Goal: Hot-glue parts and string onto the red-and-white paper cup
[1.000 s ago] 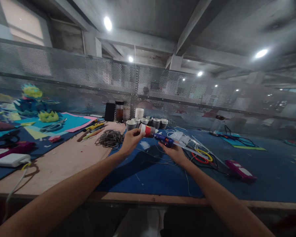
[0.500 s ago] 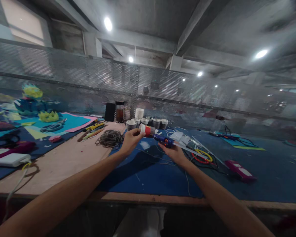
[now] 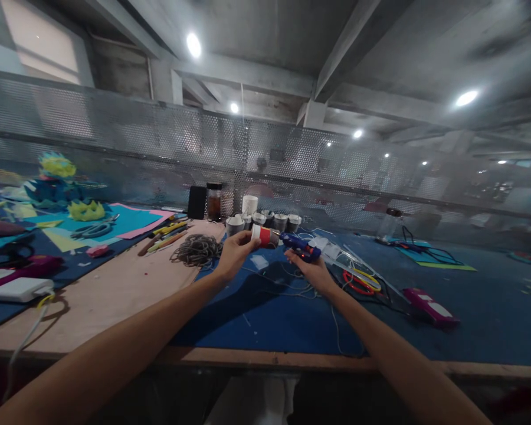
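Observation:
My left hand (image 3: 238,255) holds a small paper cup (image 3: 264,236) on its side, white at one end, with a red band and a grey part toward the right. In my right hand (image 3: 313,273) is a blue glue gun (image 3: 300,247), its nozzle pointing left at the cup's grey end. Whether the nozzle touches the cup I cannot tell. Behind the cup stand several grey-wrapped cups (image 3: 235,225) and a stack of white cups (image 3: 249,205). A bundle of grey cord (image 3: 197,249) lies left of my left hand.
Yellow-handled tools (image 3: 166,235), pliers (image 3: 95,228) and coloured paper (image 3: 135,221) lie on the left. A dark jar (image 3: 214,202) stands at the back. On the right are yellow and red rings (image 3: 361,281), a purple device (image 3: 430,307) and a clear bottle (image 3: 388,226). Thin cords cross the blue mat (image 3: 265,324).
The glue gun has shifted slightly up and right, and its nozzle is now nearer the upper edge of the cup's grey end. The cup has barely moved.

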Motion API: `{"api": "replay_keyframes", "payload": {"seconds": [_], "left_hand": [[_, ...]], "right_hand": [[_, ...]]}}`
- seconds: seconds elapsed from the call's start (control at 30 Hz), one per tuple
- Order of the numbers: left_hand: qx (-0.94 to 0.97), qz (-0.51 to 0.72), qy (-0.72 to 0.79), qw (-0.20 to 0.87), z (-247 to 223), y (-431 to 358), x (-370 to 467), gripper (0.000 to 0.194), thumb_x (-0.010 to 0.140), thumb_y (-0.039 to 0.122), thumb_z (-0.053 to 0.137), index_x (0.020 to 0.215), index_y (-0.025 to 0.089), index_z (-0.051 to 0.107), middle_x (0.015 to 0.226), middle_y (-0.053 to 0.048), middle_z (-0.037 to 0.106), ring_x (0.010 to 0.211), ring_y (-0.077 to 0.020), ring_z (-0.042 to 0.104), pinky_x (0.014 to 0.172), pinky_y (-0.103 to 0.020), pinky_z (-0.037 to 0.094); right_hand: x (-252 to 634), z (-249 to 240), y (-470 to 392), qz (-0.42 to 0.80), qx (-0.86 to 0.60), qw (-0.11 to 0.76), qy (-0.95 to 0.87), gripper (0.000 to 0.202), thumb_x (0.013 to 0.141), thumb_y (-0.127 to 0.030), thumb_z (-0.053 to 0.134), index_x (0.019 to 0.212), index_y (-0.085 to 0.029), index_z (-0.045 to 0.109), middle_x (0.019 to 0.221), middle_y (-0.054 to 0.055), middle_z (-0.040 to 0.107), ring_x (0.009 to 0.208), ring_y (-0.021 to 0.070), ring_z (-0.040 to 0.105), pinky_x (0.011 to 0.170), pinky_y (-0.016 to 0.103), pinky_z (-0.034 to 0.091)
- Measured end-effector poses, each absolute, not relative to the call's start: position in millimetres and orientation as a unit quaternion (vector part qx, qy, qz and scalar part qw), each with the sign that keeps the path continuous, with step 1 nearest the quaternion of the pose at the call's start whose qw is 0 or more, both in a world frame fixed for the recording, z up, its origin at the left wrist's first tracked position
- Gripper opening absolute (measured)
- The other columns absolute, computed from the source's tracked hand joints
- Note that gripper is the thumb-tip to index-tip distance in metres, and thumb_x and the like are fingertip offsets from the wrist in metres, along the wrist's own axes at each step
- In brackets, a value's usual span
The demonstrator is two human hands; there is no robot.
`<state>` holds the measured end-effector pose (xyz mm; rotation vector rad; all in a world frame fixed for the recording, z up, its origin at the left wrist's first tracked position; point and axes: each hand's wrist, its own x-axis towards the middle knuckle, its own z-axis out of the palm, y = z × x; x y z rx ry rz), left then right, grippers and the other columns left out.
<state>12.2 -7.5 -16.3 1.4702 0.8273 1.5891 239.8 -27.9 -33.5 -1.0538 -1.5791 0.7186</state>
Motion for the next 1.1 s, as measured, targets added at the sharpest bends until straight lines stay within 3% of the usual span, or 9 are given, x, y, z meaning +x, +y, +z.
{"api": "replay_keyframes", "payload": {"seconds": [0.1,0.23,0.47,0.63,0.7,0.87,1.1], "left_hand": [[0.559,0.634,0.314,0.433,-19,-5,13,0.036,0.069,0.041,0.083,0.090,0.012,0.075,0.083,-0.005,0.074,0.077,-0.0193,0.066,0.076,-0.031,0.051],[0.551,0.631,0.312,0.447,-24,-3,13,0.032,0.069,0.038,0.084,0.087,0.013,0.074,0.080,-0.004,0.073,0.075,-0.0177,0.065,0.076,-0.030,0.051],[0.621,0.589,0.317,0.409,-24,-10,16,0.032,0.074,0.040,0.080,0.091,0.013,0.076,0.086,-0.008,0.076,0.079,-0.0216,0.068,0.075,-0.032,0.051],[0.667,0.555,0.311,0.389,-25,-16,21,0.030,0.076,0.040,0.079,0.088,0.013,0.075,0.086,-0.009,0.077,0.080,-0.0229,0.069,0.078,-0.033,0.052],[0.682,0.542,0.307,0.384,-26,-17,22,0.029,0.078,0.040,0.078,0.089,0.013,0.075,0.088,-0.009,0.078,0.082,-0.0235,0.070,0.080,-0.034,0.053],[0.708,0.515,0.296,0.383,-29,-20,24,0.030,0.082,0.041,0.074,0.095,0.014,0.075,0.094,-0.009,0.079,0.086,-0.0235,0.071,0.081,-0.032,0.053],[0.737,0.489,0.309,0.349,-26,-26,23,0.027,0.083,0.040,0.072,0.094,0.015,0.075,0.089,-0.006,0.076,0.078,-0.0208,0.067,0.071,-0.028,0.049]], "right_hand": [[238,-30,-30,0.352,-0.422,0.516,-0.658,0.044,0.078,-0.057,0.076,0.101,-0.020,0.076,0.094,0.006,0.076,0.092,0.0241,0.068,0.084,0.036,0.051],[234,-24,-39,0.421,-0.379,0.480,-0.670,0.040,0.078,-0.059,0.075,0.084,-0.020,0.075,0.090,0.006,0.076,0.092,0.0230,0.068,0.085,0.035,0.051],[236,-13,-44,0.481,-0.324,0.483,-0.656,0.038,0.082,-0.057,0.072,0.081,-0.019,0.073,0.083,0.005,0.073,0.061,0.0150,0.063,0.073,0.033,0.052],[241,-4,-45,0.451,-0.322,0.502,-0.664,0.038,0.084,-0.057,0.071,0.085,-0.020,0.077,0.057,0.000,0.061,0.057,0.0156,0.058,0.074,0.035,0.052],[241,-2,-46,0.449,-0.315,0.506,-0.665,0.036,0.084,-0.056,0.071,0.089,-0.021,0.078,0.063,0.001,0.065,0.056,0.0145,0.055,0.073,0.035,0.053],[238,-4,-46,0.461,-0.306,0.511,-0.657,0.035,0.082,-0.052,0.075,0.101,-0.023,0.077,0.101,0.005,0.074,0.052,0.0102,0.050,0.071,0.035,0.054],[239,-3,-44,0.437,-0.344,0.523,-0.645,0.040,0.078,-0.056,0.075,0.100,-0.023,0.078,0.094,0.005,0.075,0.051,0.0109,0.047,0.066,0.033,0.052]]}}
